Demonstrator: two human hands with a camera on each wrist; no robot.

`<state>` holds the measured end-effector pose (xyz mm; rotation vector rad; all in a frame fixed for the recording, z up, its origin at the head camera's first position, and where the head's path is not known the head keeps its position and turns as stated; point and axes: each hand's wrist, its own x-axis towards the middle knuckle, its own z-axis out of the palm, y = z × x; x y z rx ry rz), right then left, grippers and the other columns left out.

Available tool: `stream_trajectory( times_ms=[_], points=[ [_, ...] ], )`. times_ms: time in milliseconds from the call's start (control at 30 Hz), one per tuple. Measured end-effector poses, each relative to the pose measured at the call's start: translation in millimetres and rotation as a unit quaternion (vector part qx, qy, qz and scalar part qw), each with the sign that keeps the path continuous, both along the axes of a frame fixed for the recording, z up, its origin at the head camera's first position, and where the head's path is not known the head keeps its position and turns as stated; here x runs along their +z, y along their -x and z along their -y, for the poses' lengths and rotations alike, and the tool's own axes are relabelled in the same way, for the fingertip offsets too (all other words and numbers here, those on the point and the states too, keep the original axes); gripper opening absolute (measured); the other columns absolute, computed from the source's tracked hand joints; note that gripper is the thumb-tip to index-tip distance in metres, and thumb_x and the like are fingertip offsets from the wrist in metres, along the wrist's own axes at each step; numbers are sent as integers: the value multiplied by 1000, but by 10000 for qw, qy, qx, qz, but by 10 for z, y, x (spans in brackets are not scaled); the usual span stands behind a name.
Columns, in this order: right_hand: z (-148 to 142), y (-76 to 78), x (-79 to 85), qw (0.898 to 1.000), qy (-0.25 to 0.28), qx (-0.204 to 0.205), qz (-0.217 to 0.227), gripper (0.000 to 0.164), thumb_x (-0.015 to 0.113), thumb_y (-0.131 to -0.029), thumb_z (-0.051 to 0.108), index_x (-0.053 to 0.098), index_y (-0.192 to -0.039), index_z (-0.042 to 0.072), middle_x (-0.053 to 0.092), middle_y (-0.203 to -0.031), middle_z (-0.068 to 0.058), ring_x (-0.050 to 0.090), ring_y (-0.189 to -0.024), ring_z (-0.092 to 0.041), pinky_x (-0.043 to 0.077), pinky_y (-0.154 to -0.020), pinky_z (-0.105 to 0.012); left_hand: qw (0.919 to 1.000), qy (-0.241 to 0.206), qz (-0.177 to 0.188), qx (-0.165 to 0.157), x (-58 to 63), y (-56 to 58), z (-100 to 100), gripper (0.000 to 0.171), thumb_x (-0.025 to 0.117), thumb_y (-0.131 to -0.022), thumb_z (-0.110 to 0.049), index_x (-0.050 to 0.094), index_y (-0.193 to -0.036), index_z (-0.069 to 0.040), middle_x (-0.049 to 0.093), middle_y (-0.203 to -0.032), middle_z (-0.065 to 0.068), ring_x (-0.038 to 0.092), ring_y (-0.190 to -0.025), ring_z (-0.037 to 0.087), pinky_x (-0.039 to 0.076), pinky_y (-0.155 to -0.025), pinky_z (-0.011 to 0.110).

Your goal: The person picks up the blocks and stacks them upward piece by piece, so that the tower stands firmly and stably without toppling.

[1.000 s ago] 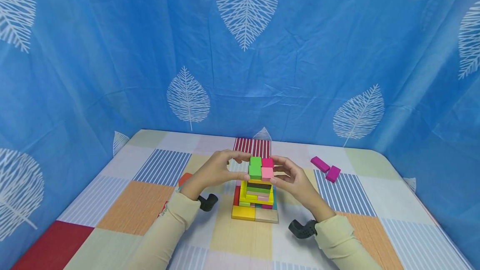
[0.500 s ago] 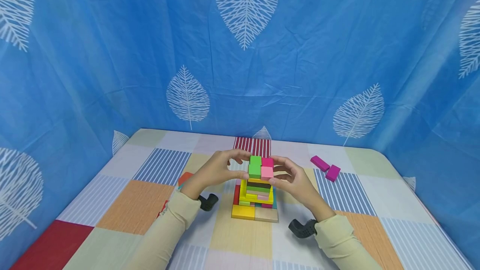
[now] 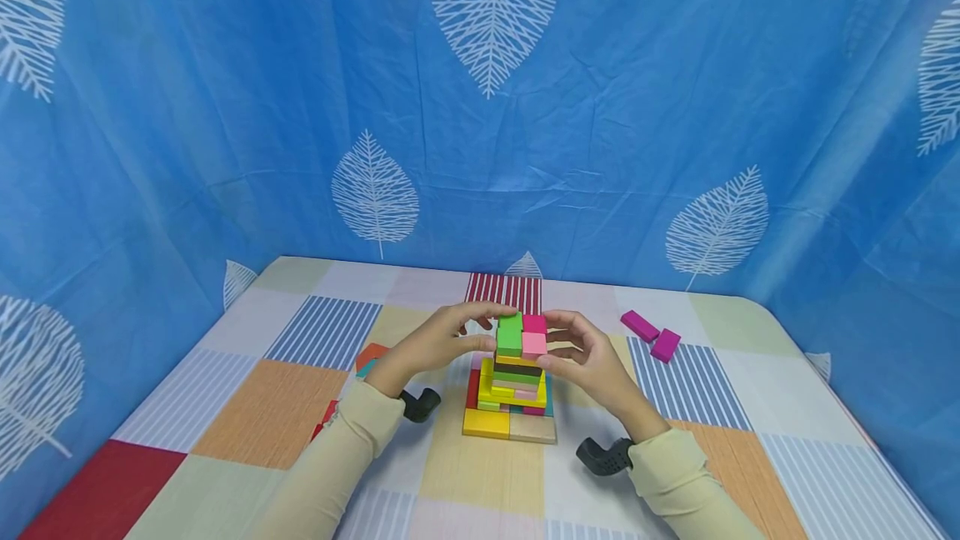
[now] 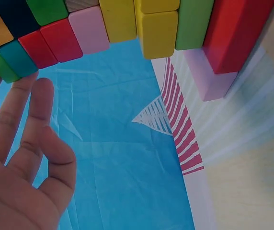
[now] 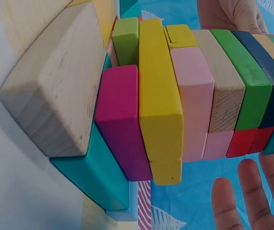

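A tower of colored wooden blocks (image 3: 517, 377) stands mid-table, topped by green blocks (image 3: 510, 333), a red-pink block (image 3: 535, 324) and a light pink block (image 3: 534, 345). On its left side my left hand (image 3: 438, 342) reaches to the top layer, index fingertip at the green block's back edge and thumb close to its left face. In the left wrist view, fairly straight fingers (image 4: 41, 103) meet the end of the stack. My right hand (image 3: 588, 357) is at the right side, fingertips beside the pink blocks. The right wrist view shows extended fingers (image 5: 252, 182) near the top layers.
Two magenta blocks (image 3: 652, 336) lie at the back right. Orange and red pieces (image 3: 369, 356) sit left of the tower, partly hidden by my left arm. A patchwork cloth (image 3: 480, 482) covers the table, and a blue leaf-print curtain (image 3: 600, 107) surrounds it.
The left index finger has shifted right onto the top back edge of the green blocks, and the thumb has drawn slightly away. My right hand and the tower stay nearly still.
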<state>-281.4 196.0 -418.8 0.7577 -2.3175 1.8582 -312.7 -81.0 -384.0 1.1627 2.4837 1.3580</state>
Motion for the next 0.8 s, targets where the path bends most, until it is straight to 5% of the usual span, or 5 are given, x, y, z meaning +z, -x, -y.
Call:
stream_trajectory(
  times_ms=[200,433,633,800],
  points=[
    [0,-5,12,9999,-106,-17,-45,62,79,-94,3,51,-148,-10,58,-141,-29,62,-119,-16,58,-101,-31,9999,-103,41,-68,1,11,-11,50,73,-102,-5,59,-150,-2,65,-144,16,62,-119,29,52,-99,36],
    [8,-22,34,9990,-153,193,-386,66,76,-97,2,45,-154,-7,55,-145,-31,62,-121,-14,56,-102,-27,9997,-202,73,-100,12,12,-7,63,77,-99,-7,52,-157,-3,61,-151,17,57,-127,41,51,-101,44],
    [19,-17,32,9953,-86,86,-961,53,75,-95,-5,56,-143,-11,57,-142,-31,61,-121,-5,55,-102,-25,9991,-53,-146,401,49,-20,-11,68,87,-92,-15,58,-152,-1,64,-148,17,58,-130,40,53,-106,58],
    [16,-23,28,9941,-84,-42,-1079,50,76,-93,-6,59,-141,-10,62,-139,-28,63,-120,-6,54,-103,-24,9952,227,-298,901,92,-74,-34,75,95,-85,-26,63,-148,-1,70,-141,15,61,-127,38,53,-107,58]
  ],
)
